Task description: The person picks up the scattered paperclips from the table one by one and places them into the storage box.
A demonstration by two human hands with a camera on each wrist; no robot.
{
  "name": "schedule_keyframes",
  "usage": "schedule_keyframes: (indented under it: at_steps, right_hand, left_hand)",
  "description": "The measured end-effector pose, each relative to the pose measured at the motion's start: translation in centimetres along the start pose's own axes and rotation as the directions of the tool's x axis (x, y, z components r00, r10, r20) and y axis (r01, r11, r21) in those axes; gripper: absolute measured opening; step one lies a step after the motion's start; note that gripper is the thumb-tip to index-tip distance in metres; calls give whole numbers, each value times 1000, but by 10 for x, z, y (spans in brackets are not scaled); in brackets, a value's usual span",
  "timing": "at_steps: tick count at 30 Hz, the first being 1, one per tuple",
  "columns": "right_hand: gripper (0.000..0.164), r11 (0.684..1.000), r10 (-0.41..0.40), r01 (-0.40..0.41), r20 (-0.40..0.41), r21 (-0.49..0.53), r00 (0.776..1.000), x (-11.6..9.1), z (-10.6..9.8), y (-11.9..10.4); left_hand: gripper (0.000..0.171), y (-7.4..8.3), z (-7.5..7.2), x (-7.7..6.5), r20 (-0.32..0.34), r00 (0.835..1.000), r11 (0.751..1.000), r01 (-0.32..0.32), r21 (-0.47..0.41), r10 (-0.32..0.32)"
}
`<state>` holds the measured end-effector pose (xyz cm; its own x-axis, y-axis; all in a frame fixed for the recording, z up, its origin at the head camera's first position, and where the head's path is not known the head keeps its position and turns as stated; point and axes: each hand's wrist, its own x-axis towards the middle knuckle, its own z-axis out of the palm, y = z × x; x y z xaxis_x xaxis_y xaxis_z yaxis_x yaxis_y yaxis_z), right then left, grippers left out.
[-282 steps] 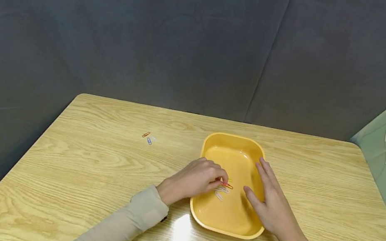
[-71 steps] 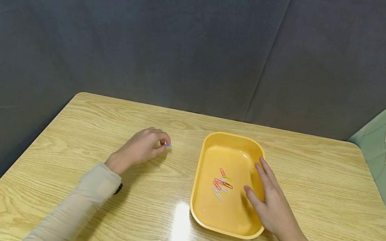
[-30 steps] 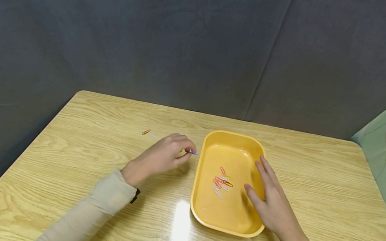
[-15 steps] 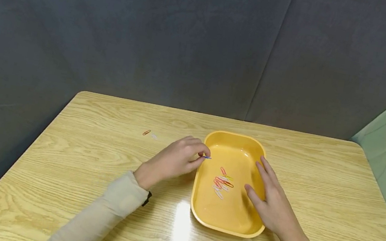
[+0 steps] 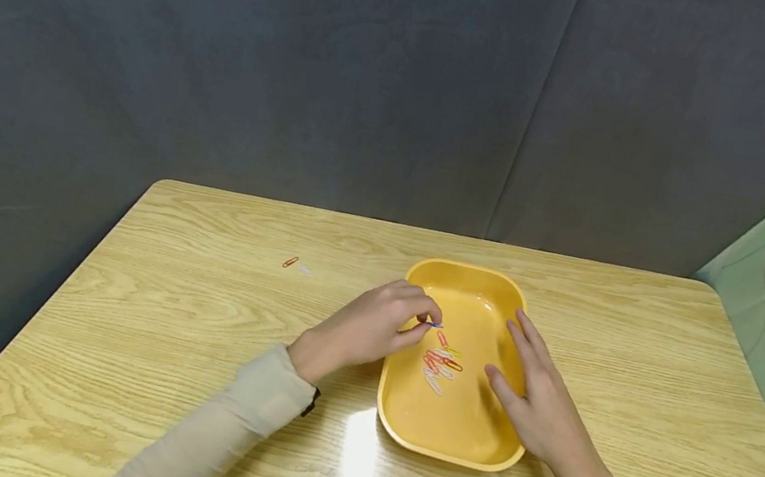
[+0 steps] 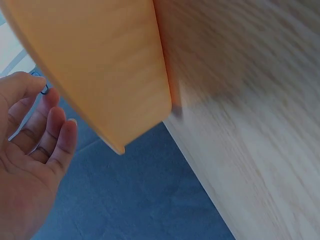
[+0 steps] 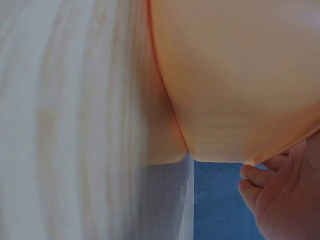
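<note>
My left hand (image 5: 380,323) pinches a blue paper clip (image 5: 435,325) between thumb and forefinger, over the left side of a yellow plastic tray (image 5: 446,454). In the left wrist view the paper clip (image 6: 44,89) shows dark at the fingertips, beside the tray's outer wall (image 6: 100,65). Several paper clips, pink, white, yellow and dark red, lie in a loose cluster on the tray floor; one is a pink paper clip (image 5: 442,338). My right hand (image 5: 538,396) rests at the tray's right rim, fingers straight and thumb over the inside.
On the wooden table (image 5: 186,341), left of the tray, lie a red paper clip (image 5: 290,261) and a whitish paper clip (image 5: 305,269). A dark cloth (image 5: 348,75) hangs behind the table's far edge.
The blue paper clip, on the table beside the red one at first, has been picked up by my left hand and carried right, over the tray. My right hand has stayed put.
</note>
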<state>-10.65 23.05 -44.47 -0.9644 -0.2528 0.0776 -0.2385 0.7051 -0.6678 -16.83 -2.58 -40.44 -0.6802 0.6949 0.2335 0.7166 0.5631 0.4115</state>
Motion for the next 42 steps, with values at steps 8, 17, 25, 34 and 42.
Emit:
schedule_keyframes:
  at_steps: [8, 17, 25, 34, 42]
  right_hand:
    - [69, 1000, -20, 20, -24, 2, 1000, -1, 1, 0]
    - [69, 999, -37, 37, -34, 0, 999, -1, 2, 0]
    - [69, 999, -38, 37, -36, -8, 999, -1, 2, 0]
    - [69, 999, -32, 32, -24, -12, 999, 0, 2, 0]
    - [70, 1000, -23, 22, -19, -17, 1000, -1, 1, -1]
  left_hand:
    - [11, 8, 10, 4, 31, 999, 999, -40, -1, 40]
    - [10, 11, 21, 5, 67, 997, 999, -48, 12, 47]
    - [11, 14, 33, 5, 94, 993, 997, -78, 22, 75]
    - [10, 16, 40, 5, 98, 991, 994, -101, 44, 96]
    - [12, 16, 45, 5, 113, 991, 990, -88, 114, 75]
